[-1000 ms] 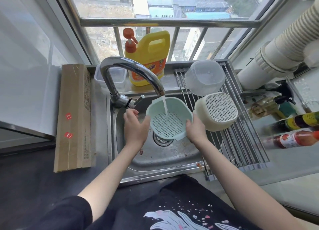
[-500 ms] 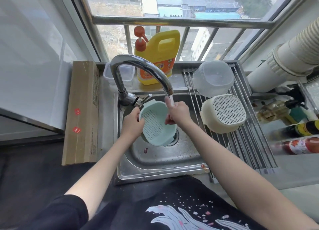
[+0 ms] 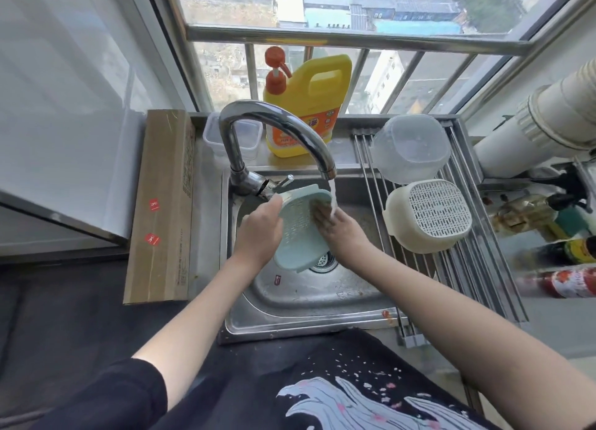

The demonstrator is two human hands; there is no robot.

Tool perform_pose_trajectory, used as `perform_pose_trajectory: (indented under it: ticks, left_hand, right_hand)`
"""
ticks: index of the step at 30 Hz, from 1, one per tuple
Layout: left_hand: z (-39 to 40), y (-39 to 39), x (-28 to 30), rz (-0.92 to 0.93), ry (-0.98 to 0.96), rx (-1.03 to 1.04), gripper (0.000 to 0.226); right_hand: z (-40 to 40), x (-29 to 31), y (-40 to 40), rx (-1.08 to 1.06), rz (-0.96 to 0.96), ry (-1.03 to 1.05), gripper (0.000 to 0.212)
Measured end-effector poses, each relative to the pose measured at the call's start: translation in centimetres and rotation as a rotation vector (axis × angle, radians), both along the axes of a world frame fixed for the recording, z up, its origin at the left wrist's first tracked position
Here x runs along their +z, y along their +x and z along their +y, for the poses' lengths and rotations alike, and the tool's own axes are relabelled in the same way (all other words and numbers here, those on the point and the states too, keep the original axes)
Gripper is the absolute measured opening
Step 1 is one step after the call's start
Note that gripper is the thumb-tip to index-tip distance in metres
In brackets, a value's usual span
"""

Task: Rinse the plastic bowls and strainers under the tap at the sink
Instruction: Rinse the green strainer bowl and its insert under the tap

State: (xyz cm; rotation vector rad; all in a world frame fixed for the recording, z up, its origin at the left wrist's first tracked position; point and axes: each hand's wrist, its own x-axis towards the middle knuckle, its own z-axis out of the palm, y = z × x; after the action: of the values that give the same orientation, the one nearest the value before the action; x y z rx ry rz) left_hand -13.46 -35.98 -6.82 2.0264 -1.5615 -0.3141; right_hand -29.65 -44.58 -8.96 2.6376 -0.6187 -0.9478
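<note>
Mint-green strainer [image 3: 295, 226] tipped on edge over the sink [image 3: 306, 300] under the tap [image 3: 274, 120], left hand [image 3: 259, 233] curling its fingers round the rim, right hand [image 3: 343, 233] pressing fingers flat together inside the mesh, so rotate it to let water sweep every slot.

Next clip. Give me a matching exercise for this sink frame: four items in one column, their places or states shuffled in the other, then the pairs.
Column 1
1. green strainer
2. cream strainer
3. clear bowl
4. yellow detergent bottle

Column 2
A. behind the tap
B. base up, near end of the drying rack
C. held on edge over the sink
D. far end of the drying rack

Pairs: 1-C, 2-B, 3-D, 4-A
</note>
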Motion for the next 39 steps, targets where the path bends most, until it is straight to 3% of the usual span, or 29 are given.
perform_pose_trajectory:
  ticks: [4, 7, 10, 14, 16, 18, 20, 23, 26, 29, 31, 34, 37, 39]
  left_hand:
    - [-2.2, -2.3, 1.2, -0.057, -0.079, -0.051, 0.025]
    - [-4.0, -3.9, 1.9, 0.019, -0.080, 0.024, 0.018]
    - [-4.9, -4.4, 1.1, 0.148, -0.004, 0.109, 0.009]
    - [-4.6, -3.6, -0.1, 0.355, -0.026, 0.186, 0.011]
    - [-4.3, -3.5, -0.4, 0.441, -0.034, 0.208, 0.010]
    - [-4.1, -3.4, -0.3, 0.520, -0.012, 0.274, 0.014]
    - [-3.8, -3.1, -0.4, 0.611, 0.040, 0.345, 0.022]
    - [-2.8, -2.6, -1.2, 0.842, 0.177, 0.284, 0.019]
    - [-2.0, -2.8, -1.4, 1.014, 0.337, 0.242, 0.023]
    - [-1.4, -3.0, -1.0, 1.156, 0.445, 0.266, 0.028]
    - [-1.2, -2.5, -0.7, 1.220, 0.462, 0.293, 0.030]
    - [-1.4, -1.5, -0.4, 1.232, 0.418, 0.293, 0.035]
    - [-1.6, -0.7, 0.3, 1.097, 0.326, 0.191, 0.034]
    - [-1.8, -0.9, 1.0, 1.008, 0.265, 0.099, 0.027]
  right_hand:
    - [2.8, -1.1, -1.3, -0.448, -0.097, 0.486, 0.086]
    - [4.3, -1.3, -0.4, -0.581, -0.429, 0.511, 0.065]
    - [4.9, -0.3, 0.0, -0.561, -0.653, 0.442, 0.035]
    - [3.3, 0.1, -2.2, -0.192, -0.770, 0.209, 0.004]
    - [2.6, -0.3, -3.0, -0.108, -0.740, 0.167, 0.027]
    - [2.2, -0.1, -3.3, -0.122, -0.781, 0.220, 0.036]
    - [1.8, 0.4, -3.6, -0.242, -0.921, 0.286, 0.047]
    - [1.5, 2.9, -3.1, -0.731, -1.113, 0.517, 0.071]
    - [-1.0, 3.4, -2.1, -1.093, -1.216, 0.555, 0.050]
    - [-3.3, 4.2, -1.0, -1.500, -1.214, 0.905, 0.035]
    - [-3.9, 5.2, -0.9, -1.469, -1.244, 0.991, 0.026]
    - [-3.8, 7.1, -1.5, -1.282, -1.442, 0.946, 0.017]
    - [-3.5, 8.1, -3.7, -1.289, -1.647, 0.786, 0.014]
    - [-3.1, 8.0, -5.6, -1.346, -1.639, 0.709, 0.016]
